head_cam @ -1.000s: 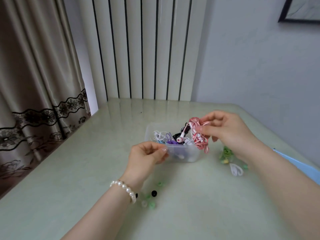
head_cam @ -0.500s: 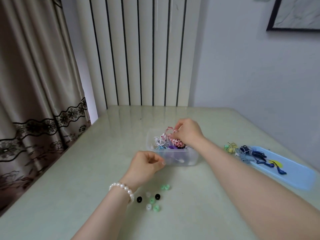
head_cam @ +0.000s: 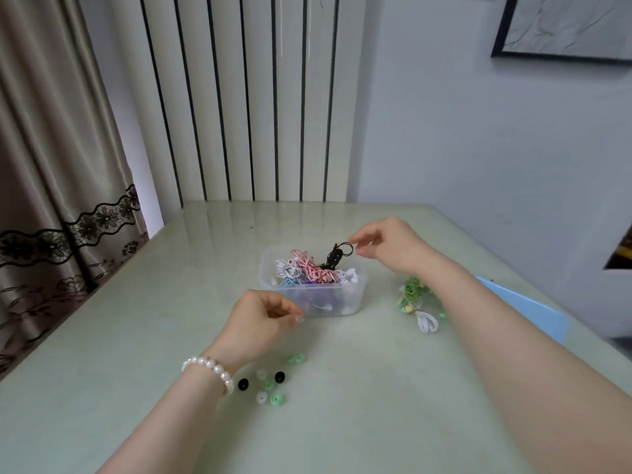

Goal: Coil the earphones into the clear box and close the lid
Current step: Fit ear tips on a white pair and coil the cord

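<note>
The clear box [head_cam: 345, 304] stands in the middle of the table and holds several coiled earphones. A pink-and-white striped pair [head_cam: 313, 270] lies on top, beside a white pair [head_cam: 286, 268] and a black pair [head_cam: 333, 256] whose loop sticks up. My right hand [head_cam: 386, 246] hovers over the box's back right corner, fingers slightly apart, fingertips next to the black loop. My left hand [head_cam: 261, 318], with a pearl bracelet at the wrist, is curled at the box's front left corner and holds nothing that I can see.
Green, yellow and white earphones [head_cam: 415, 295] lie on the table right of the box, partly under my right forearm. A light blue tray [head_cam: 526, 311] sits further right. Several loose black, white and green ear tips [head_cam: 270, 384] lie near my left wrist.
My right hand carried the pink-and-white earphones into the box, let them go and drew back to the box's right rear. My left hand stayed put.
</note>
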Demonstrator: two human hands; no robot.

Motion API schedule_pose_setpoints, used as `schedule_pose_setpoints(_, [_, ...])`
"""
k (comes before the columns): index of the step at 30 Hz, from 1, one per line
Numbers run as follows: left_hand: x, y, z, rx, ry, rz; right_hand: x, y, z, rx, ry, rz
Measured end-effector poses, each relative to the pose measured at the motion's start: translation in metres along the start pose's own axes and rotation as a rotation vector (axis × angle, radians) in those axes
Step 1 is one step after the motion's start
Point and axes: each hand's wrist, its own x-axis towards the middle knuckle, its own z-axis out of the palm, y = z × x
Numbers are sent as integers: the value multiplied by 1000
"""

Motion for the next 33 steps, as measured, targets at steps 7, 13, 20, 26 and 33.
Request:
schedule_pose_setpoints(7, [-7, 2, 8, 89, -44, 36, -44, 63, -36, -184, -77, 274])
schedule_pose_setpoints(13, [-7, 0, 12, 113, -14, 17, -52, 77, -21, -300, -119, 365])
schedule_pose_setpoints(20, [-9, -3, 15, 145, -17, -3, -60, 81, -19, -282, -133, 323])
schedule_pose_setpoints(26, [-12, -1, 16, 107, 2, 7, -61, 65, -30, 327, 30, 286])
schedule_pose_setpoints(33, [-14, 1, 18, 58, 9, 12, -65, 40, -17, 1020, -199, 320])
